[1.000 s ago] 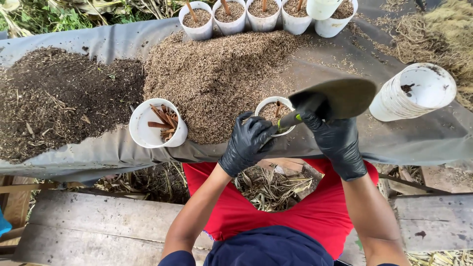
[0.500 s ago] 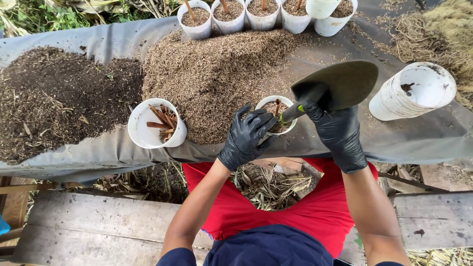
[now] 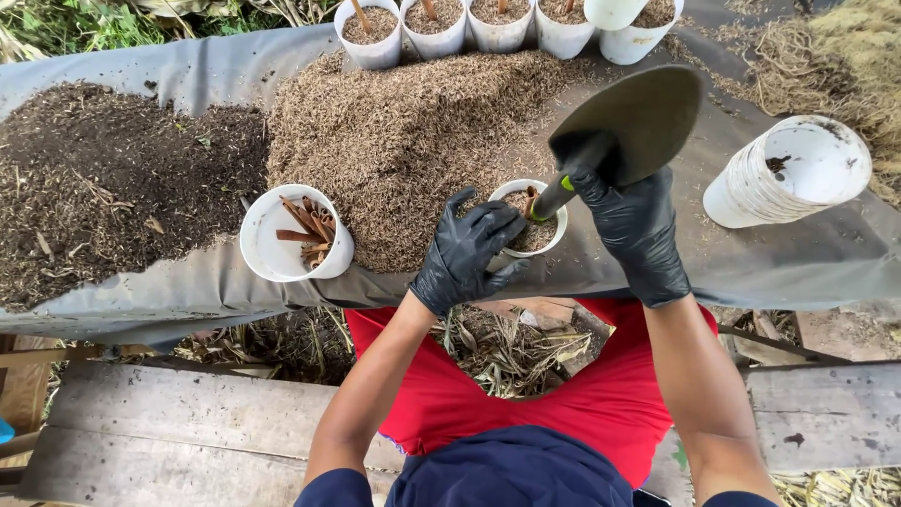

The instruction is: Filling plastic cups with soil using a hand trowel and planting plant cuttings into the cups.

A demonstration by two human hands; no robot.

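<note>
Both hands wear black gloves. My left hand (image 3: 466, 253) grips the near side of a small white cup (image 3: 527, 217) partly filled with brown husk mix and holding a short stick. My right hand (image 3: 633, 230) holds a dark garden trowel (image 3: 631, 125) by its handle, blade raised and turned up to the right above the cup, the handle's end pointing down into the cup. The cup stands at the front edge of a pile of light brown husks (image 3: 413, 131) on a grey sheet (image 3: 188, 291).
A white cup of brown stick cuttings (image 3: 296, 233) lies tipped at the left. Dark soil (image 3: 103, 178) is heaped at the far left. A stack of empty white cups (image 3: 788, 174) lies on its side at the right. Several filled cups (image 3: 441, 28) line the back.
My right hand has lifted the trowel blade higher and tilted it upright. My left hand has shifted from near the handle onto the cup's side.
</note>
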